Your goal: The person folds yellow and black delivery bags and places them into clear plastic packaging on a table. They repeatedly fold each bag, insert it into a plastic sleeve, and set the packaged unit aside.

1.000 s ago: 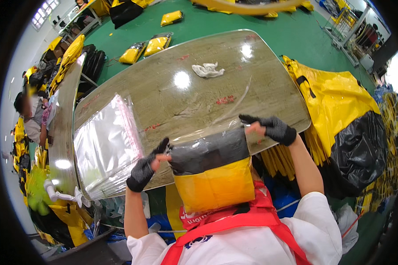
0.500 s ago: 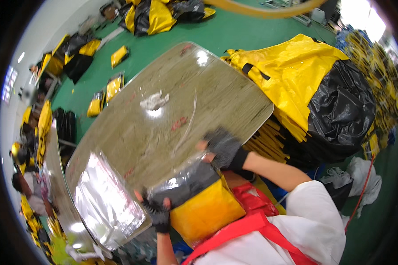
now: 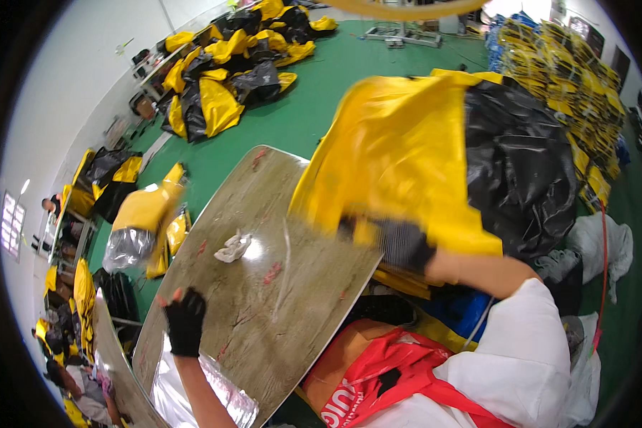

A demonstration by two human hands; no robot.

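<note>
My left hand [image 3: 184,321], in a black glove with bare fingertips, is raised over the left part of the table with its fingers apart. Beyond it a blurred yellow and black pack in clear plastic [image 3: 137,222] is in the air past the table's left edge. To the right, my gloved right hand [image 3: 403,244] grips the near edge of a yellow and black tarpaulin-like sheet [image 3: 399,143]. Motion blurs that edge, and part of the fingers is hidden. The sheet hangs over the table's right side, its black part [image 3: 521,164] lying farther right.
The wood-patterned table [image 3: 257,207] carries a crumpled white scrap [image 3: 233,247] and shiny clear plastic bags [image 3: 214,389]. Packs [image 3: 177,232] lie on the green floor [image 3: 328,85] to the left. Heaped sheets [image 3: 217,103] lie behind. A person [image 3: 85,389] sits at far left.
The wrapped pack has left my hands and flown left past the table. My left hand rose leftward, while my right hand moved right and took hold of the yellow sheet.
</note>
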